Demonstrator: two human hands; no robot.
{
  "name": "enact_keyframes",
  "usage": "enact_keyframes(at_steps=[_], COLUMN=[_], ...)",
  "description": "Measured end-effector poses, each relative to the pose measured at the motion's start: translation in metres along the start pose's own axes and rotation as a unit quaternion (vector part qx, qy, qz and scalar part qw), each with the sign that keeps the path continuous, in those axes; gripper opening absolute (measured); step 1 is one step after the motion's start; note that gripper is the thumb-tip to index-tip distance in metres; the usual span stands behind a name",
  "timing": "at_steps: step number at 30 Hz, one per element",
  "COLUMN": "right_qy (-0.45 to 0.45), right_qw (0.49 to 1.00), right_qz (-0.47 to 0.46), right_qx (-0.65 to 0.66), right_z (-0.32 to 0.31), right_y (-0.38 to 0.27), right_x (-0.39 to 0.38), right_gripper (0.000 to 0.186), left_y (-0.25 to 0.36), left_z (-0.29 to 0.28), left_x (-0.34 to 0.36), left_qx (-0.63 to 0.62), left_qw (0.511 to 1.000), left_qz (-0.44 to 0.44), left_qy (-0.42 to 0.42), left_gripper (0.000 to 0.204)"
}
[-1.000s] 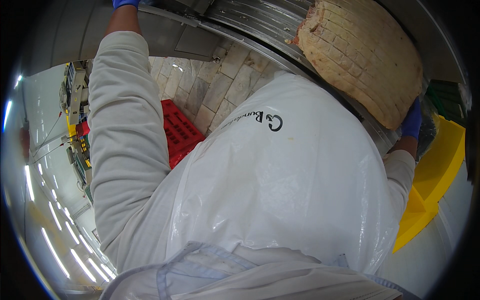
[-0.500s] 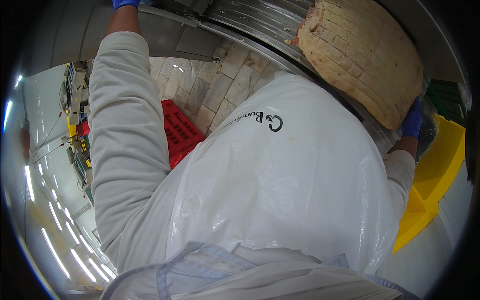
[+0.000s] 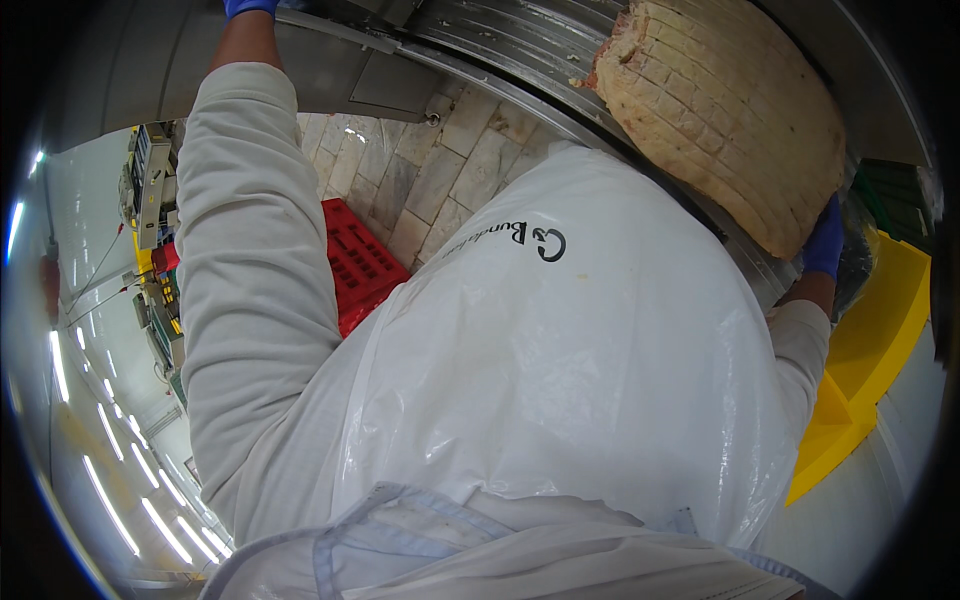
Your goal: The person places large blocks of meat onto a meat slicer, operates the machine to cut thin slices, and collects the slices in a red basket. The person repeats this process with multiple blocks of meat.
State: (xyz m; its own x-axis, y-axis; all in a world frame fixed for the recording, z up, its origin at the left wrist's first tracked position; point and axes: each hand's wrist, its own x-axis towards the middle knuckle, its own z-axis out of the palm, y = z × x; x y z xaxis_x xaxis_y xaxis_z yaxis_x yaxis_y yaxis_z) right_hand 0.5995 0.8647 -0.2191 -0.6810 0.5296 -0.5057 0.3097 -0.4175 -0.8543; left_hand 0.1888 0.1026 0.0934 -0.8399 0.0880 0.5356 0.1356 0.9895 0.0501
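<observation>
A big slab of meat with a pale, scored fat or skin side up lies on a ridged metal bed at the upper right. Its left end shows some reddish flesh. My right hand, in a blue glove, is against the slab's near right end; its fingers are mostly hidden behind the meat. At the upper left, my left hand, also blue-gloved, reaches to a grey metal machine housing. The picture's top edge cuts that hand off, so its fingers and anything they touch are out of sight.
A yellow bin or chute stands by my right forearm, with a dark green crate beyond it. Below the machine, a red plastic crate sits on the tiled floor. Further equipment lines the far left.
</observation>
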Motion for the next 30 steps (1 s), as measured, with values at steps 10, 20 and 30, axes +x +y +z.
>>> enact_keyframes(at_steps=[10, 20, 30], right_qy=[-0.026, 0.015, -0.028], right_qw=[0.998, 0.999, 0.997], right_qz=[-0.026, 0.026, -0.027], right_qx=[-0.047, 0.017, -0.059], right_z=[-0.018, 0.018, -0.02], right_y=[0.008, -0.012, 0.007], right_x=[0.013, -0.015, 0.013], right_gripper=[0.049, 0.05, 0.048], left_y=[-0.004, -0.013, 0.0], left_z=[0.002, 0.005, 0.0], left_x=[0.001, 0.003, 0.0], left_qx=[-0.021, 0.013, -0.001], left_qw=[0.999, 0.999, 1.0], left_qz=[0.022, 0.04, 0.011], left_qy=[0.015, 0.017, 0.001], left_gripper=[0.041, 0.043, 0.045])
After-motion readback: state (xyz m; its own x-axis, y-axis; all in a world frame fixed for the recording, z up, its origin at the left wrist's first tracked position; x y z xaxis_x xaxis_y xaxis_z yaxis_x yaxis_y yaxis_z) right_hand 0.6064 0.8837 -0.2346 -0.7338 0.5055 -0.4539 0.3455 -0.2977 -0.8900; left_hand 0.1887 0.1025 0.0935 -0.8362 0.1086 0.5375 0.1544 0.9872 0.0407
